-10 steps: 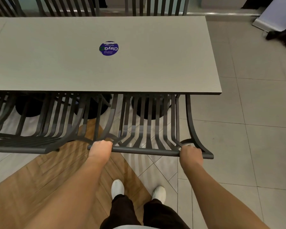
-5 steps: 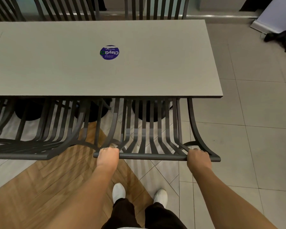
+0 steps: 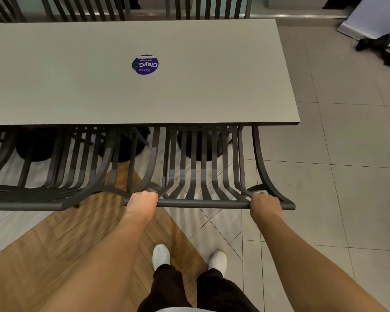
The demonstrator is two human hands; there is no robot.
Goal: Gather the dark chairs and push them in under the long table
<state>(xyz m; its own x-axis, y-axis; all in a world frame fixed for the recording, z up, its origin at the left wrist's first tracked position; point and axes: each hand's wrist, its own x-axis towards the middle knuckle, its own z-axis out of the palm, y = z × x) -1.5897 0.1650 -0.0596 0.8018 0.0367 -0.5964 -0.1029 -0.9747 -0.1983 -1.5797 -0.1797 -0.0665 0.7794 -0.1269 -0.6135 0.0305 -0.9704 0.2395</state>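
In the head view, the person is standing at the near long side of the long table (image 3: pixel 212 91) and is looking down at a dark chair (image 3: pixel 203 176) made of slats. The left hand (image 3: pixel 142 200) is gripping the top bar of the chair back near its left end, with the fingers curled over the bar. The right hand (image 3: pixel 265 202) is gripping the same bar near its right end in the same way. The seat part of this chair is already passing under the table edge, and only the back is standing out toward the person. Beside it on the left, a second dark chair (image 3: pixel 43 188) is sitting under the table too, and no hand is touching it. More slatted chair backs (image 3: pixel 207 7) are showing at the far side of the table. A round blue sticker (image 3: pixel 145 64) is lying on the table top.

I am judging that the step in hand is the pushing in of the right-end chair, and it looks nearly finished. The next move is probably calling for a short, straight push with both hands equally, so the chair is not turning against its neighbour or the round table base (image 3: pixel 194 145), and then letting go.
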